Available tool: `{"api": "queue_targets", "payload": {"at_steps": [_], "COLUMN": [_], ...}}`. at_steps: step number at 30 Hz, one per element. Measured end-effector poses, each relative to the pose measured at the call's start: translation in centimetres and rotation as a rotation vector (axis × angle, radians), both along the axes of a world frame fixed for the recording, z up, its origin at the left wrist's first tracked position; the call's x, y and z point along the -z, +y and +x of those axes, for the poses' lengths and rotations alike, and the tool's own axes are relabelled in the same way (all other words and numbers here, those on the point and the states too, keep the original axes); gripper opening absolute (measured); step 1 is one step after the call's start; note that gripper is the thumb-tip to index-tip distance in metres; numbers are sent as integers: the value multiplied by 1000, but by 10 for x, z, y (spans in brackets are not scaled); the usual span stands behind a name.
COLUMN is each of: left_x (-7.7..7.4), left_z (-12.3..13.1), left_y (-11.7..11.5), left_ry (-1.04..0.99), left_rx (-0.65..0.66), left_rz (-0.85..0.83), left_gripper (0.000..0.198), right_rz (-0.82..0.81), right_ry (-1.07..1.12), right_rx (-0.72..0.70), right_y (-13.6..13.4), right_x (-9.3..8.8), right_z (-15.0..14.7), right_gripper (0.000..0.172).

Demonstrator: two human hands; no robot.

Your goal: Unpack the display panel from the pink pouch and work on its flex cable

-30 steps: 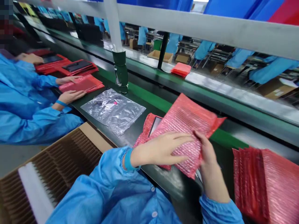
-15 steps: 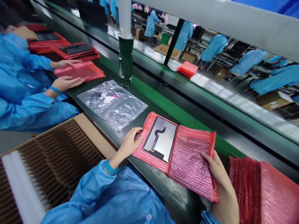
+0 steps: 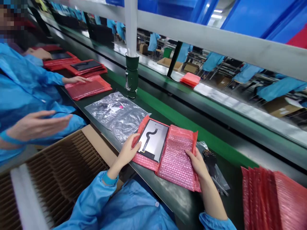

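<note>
The display panel (image 3: pixel 157 140) lay between the hands, nearer the left hand (image 3: pixel 127 151), its long axis running away from the person across red bubble wrapping (image 3: pixel 177 158). The left hand pinched the wrapping's left edge, though whether it also touched the panel was hard to tell, and the right hand (image 3: pixel 198 163) pinched the right edge. Bare worktop (image 3: pixel 175 196) opened on the hands' near side, with a clear bag (image 3: pixel 127 111) just beyond the left.

1. Up top, blue bins (image 3: pixel 249 16) sit above a pale beam (image 3: pixel 216 38).
2. A white pole (image 3: pixel 131 28) stands upright, its lower part wrapped in dark green.
3. Farther back, a green bin (image 3: pixel 167 52) stands near an open cardboard box (image 3: pixel 164 62).
</note>
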State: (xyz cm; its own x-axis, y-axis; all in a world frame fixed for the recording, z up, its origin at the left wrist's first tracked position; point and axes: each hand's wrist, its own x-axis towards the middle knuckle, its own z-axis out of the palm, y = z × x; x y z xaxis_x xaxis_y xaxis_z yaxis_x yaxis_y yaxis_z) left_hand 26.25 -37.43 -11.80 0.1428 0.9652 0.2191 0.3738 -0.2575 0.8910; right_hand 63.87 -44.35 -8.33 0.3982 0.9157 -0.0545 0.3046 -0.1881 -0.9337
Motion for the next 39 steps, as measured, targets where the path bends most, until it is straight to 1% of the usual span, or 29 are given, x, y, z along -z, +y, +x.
{"api": "queue_targets", "payload": {"at_steps": [2, 4, 6, 8, 9, 10, 11, 12, 13, 14, 16, 17, 18, 19, 21, 23, 25, 27, 31, 34, 37, 39], "left_x": [1, 1, 0, -1, -1, -1, 0, 0, 1, 2, 3, 3, 4, 4, 5, 5, 4, 4, 3, 3, 5, 5], "left_z": [-3, -3, -1, 0, 0, 0, 0, -1, -2, -2, -3, -4, -4, -4, -5, -5, -6, -6, -5, -4, -3, -3], "left_y": [-2, -4, -7, -8, -8, -9, -9, -10, -11, -11, -12, -13, -13, -13, -14, -14, -14, -14, -14, -13, -13, -12], "left_ry": [1, 3, 7, 1, -3, -8, -11, -14, -16, -17, -14, -10, -4, 2, 14, 23, 31, 37, 39, 31, 26, 22], "left_rx": [-1, -8, -21, -33, -36, -41, -47, -54, -60, -64, -67, -70, -74, -81, -89, -92, -93, -95, -94, -94, -94, -93], "left_rz": [5, 16, 19, 12, 9, 8, 8, 8, 8, 7, 4, 3, 2, 4, 10, 17, 22, 24, 26, 45, 54, 52], "left_gripper": [42, 42, 41, 40, 40, 39, 39, 39, 38, 38, 38, 38, 38, 38, 37, 37, 37, 37, 38, 37, 37, 37], "right_rz": [15, 37, 84, 182, 235, 274, 293, 291, 271, 242, 191, 178, 170, 168, 192, 234, 284, 326, 420, 473, 520, 589], "right_ry": [-72, -164, -239, -314, -352, -386, -415, -443, -468, -499, -600, -662, -723, -779, -871, -921, -942, -952, -974, -966, -934, -911], "right_rx": [28, 103, 187, 248, 254, 230, 174, 83, -37, -172, -412, -488, -526, -532, -495, -458, -438, -417, -419, -417, -351, -256], "right_y": [-5, -11, -16, -20, -23, -26, -30, -35, -42, -49, -67, -76, -85, -93, -105, -112, -116, -118, -121, -121, -119, -116], "right_x": [0, -3, -9, -17, -22, -25, -29, -30, -31, -29, -19, -12, -5, 3, 17, 27, 33, 35, 31, 23, 14, 7], "right_z": [7, 16, 22, 21, 18, 12, 4, -6, -17, -29, -51, -60, -68, -73, -80, -83, -85, -87, -88, -87, -85, -82], "right_gripper": [70, 64, 62, 59, 55, 51, 47, 44, 44, 46, 57, 64, 68, 69, 64, 56, 52, 50, 50, 45, 33, 25]}}
